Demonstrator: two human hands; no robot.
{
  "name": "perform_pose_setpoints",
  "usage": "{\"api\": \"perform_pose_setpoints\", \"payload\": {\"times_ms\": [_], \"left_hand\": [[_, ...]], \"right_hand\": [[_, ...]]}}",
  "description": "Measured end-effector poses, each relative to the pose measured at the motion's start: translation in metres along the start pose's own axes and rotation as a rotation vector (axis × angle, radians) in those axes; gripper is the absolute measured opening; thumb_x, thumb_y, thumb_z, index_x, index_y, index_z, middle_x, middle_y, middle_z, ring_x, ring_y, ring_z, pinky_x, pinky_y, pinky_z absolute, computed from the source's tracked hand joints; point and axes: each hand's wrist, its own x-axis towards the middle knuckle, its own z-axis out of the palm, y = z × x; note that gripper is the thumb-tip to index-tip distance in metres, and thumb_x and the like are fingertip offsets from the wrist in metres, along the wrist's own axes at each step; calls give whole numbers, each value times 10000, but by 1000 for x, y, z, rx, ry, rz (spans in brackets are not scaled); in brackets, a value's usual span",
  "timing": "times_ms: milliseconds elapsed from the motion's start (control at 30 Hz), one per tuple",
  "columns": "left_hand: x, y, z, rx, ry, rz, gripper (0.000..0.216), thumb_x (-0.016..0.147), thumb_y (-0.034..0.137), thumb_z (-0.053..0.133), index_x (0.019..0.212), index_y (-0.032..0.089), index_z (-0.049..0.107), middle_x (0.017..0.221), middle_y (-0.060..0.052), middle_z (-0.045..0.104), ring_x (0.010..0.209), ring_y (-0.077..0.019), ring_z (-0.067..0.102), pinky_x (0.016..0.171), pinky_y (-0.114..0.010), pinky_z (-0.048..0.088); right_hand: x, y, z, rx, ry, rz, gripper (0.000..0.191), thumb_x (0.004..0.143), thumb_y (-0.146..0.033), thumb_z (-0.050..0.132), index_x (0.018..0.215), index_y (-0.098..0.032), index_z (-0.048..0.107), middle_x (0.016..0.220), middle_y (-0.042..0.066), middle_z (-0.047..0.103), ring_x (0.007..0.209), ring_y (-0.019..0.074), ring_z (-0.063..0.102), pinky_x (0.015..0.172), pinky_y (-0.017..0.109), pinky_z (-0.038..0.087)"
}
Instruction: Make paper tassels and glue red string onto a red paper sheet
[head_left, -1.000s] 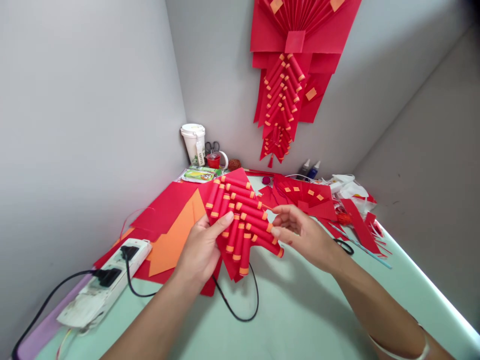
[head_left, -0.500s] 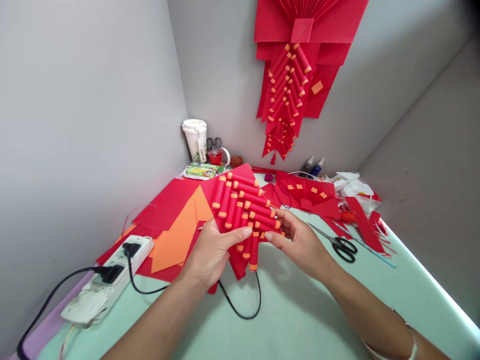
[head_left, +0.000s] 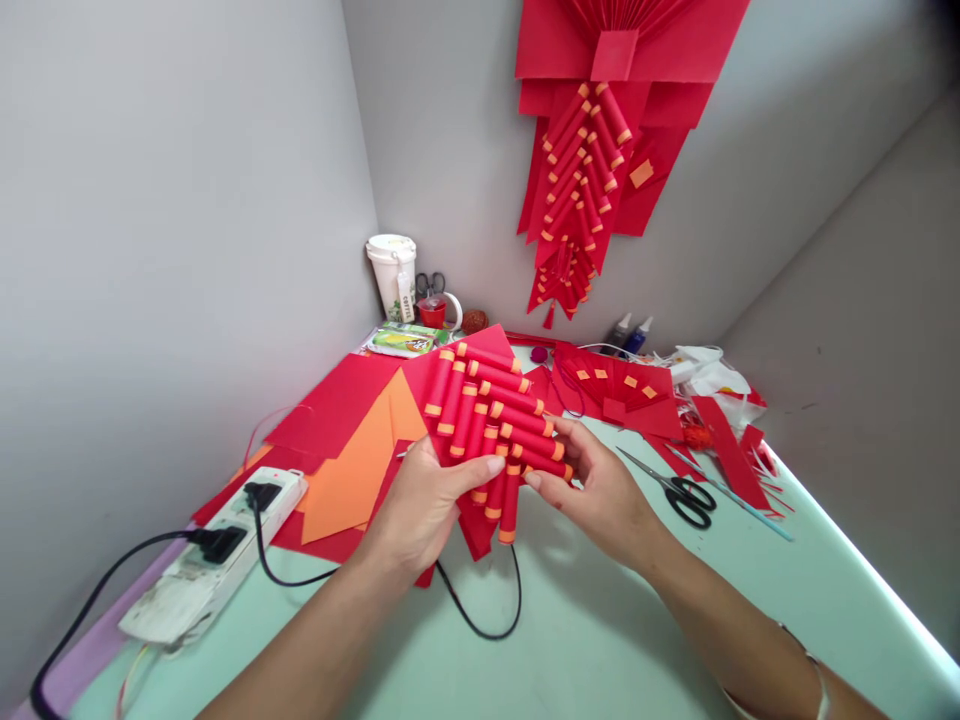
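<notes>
Between my hands is a paper firecracker decoration [head_left: 519,418], made of red paper rolls with orange bands at their ends. The rolls form two slanting rows on a red paper backing. My left hand [head_left: 420,505] is closed around its lower left side, thumb across the front and fingers hidden behind. At the right edge, my right hand [head_left: 600,490] grips the ends of the lowest rolls between thumb and fingers. A black cord [head_left: 480,634] loops on the table below it. Behind and left lie orange paper [head_left: 349,490] and red paper sheets [head_left: 330,405].
Black scissors [head_left: 688,500] lie right of my hands, near a light-blue stick [head_left: 750,507] and red strips [head_left: 729,450]. A power strip [head_left: 214,560] with plugs is at left. A white cup [head_left: 393,278] stands at the back; a larger red decoration [head_left: 585,150] hangs on the wall.
The right thumb has shifted slightly down and left on the roll ends. Both hands keep hold of the decoration, and the view has turned slightly.
</notes>
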Motion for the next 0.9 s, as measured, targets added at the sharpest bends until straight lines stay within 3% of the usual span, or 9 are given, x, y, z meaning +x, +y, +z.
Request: {"api": "perform_pose_setpoints", "payload": {"times_ms": [367, 633, 900], "left_hand": [[-3, 3, 0, 1, -134, 20, 263, 784, 161, 743, 1038, 176, 678, 1010, -69, 732, 933, -220, 686, 807, -318, 559], [-2, 1, 1, -2, -72, 15, 304, 766, 141, 744, 1056, 179, 661, 1029, -74, 734, 936, -232, 693, 777, -322, 561], [-2, 1, 4, -19, -31, 6, 300, 722, 124, 758, 1007, 158, 669, 1020, -87, 736, 953, -241, 690, 775, -311, 554]], "right_hand": [[0, -8, -2, 21, 47, -7, 466, 801, -199, 700, 1215, -299, 513, 1166, 20, 695, 1050, 199, 664, 876, 338, 540], [-1, -7, -5, 3, -20, -53, 551, 822, -209, 687, 1307, -306, 445, 1253, 42, 647, 1124, 210, 631, 946, 378, 516], [-2, -2, 0, -6, 34, -14, 546, 811, -204, 682, 1293, -306, 446, 1215, 48, 665, 1081, 222, 648, 886, 388, 542]]}}
